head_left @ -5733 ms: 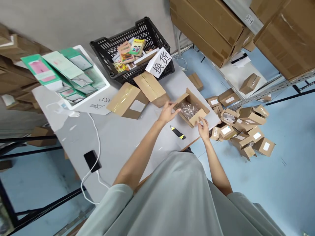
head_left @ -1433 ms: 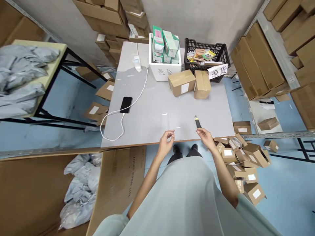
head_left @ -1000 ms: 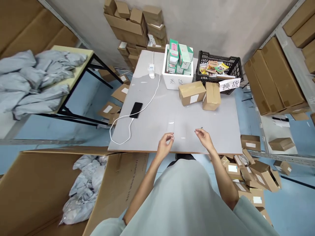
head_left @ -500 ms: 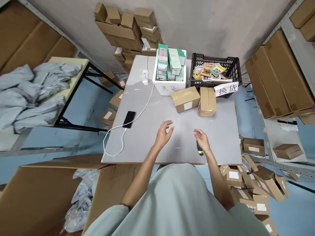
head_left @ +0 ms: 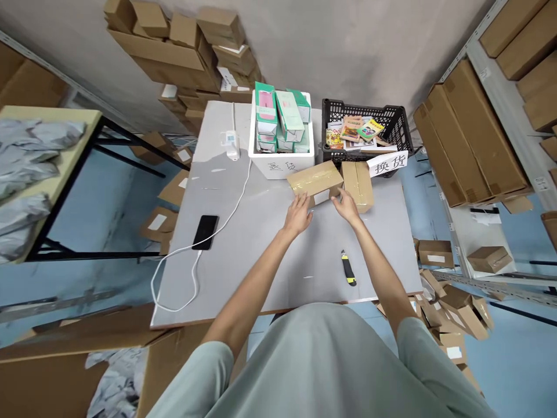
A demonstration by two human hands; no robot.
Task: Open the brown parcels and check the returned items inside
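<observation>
A taped cardboard box [head_left: 317,177] with a white label lies at an angle on the grey table. My left hand [head_left: 298,215] is at its front left corner, fingers extended and seemingly touching it. At the box's right end is my right hand [head_left: 347,205], open, with its fingertips close to the gap beside a second taped box [head_left: 360,188]. Neither hand is closed round a box. On the table nearer my body lies a black and yellow utility knife [head_left: 348,268].
Behind the boxes stand a white bin [head_left: 282,167] of green cartons and a black crate [head_left: 402,125] of booklets. A phone [head_left: 205,232] with a white cable lies left. Shelves and stacked boxes flank the table; an open carton [head_left: 56,377] stands lower left.
Both hands have reached forward from the table's near part to the angled box. My right hand has moved away from the utility knife, which now shows fully. The view has turned slightly.
</observation>
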